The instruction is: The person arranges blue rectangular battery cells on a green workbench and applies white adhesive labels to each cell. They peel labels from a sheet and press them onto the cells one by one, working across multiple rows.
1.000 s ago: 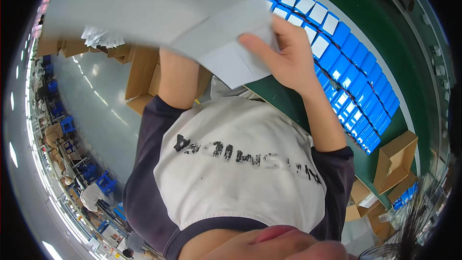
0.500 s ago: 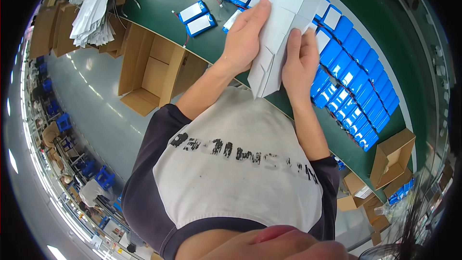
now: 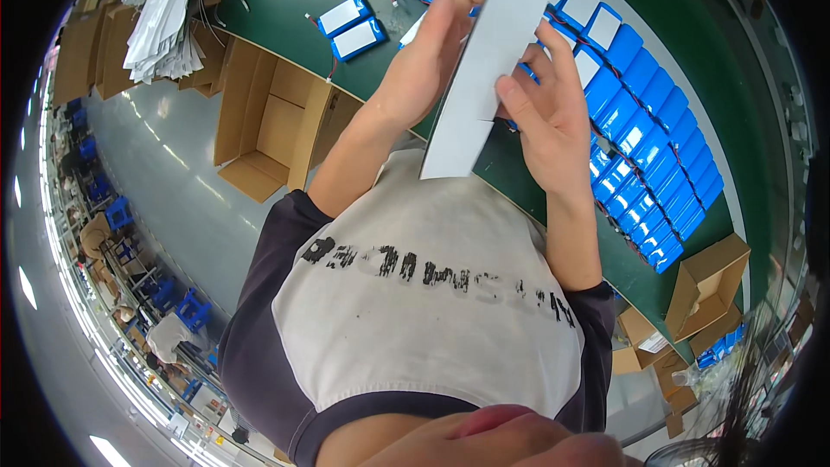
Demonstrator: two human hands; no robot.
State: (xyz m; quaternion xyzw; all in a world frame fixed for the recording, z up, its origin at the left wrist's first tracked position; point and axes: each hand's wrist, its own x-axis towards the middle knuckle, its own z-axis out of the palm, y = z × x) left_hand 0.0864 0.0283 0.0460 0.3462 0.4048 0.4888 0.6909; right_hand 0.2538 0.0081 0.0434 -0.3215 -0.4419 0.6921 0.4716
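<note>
A long white folded cardboard piece [image 3: 497, 56] is held up at a slant over the table. My left hand [image 3: 424, 69] grips its left edge, thumb up along the side, with the other fingers partly hidden behind it. On its right edge, my right hand [image 3: 553, 112] holds it with curled fingers, the thumb against the edge. Beyond and to the right lie rows of blue battery packs [image 3: 644, 138], some with white labels on top. Two loose labelled packs [image 3: 352, 28] rest to the left of my left hand.
The green table [image 3: 285, 0] runs diagonally under everything. An open cardboard box [image 3: 268, 125] stands below its left edge. White strips [image 3: 164, 26] are piled at the upper left. Another open box [image 3: 705, 285] sits at the right end, with more blue packs [image 3: 722, 346] beside it.
The white cardboard has turned, now showing a narrower, flatter face. My right hand has shifted its fingers and turned palm-inward; my left hand has moved slightly left.
</note>
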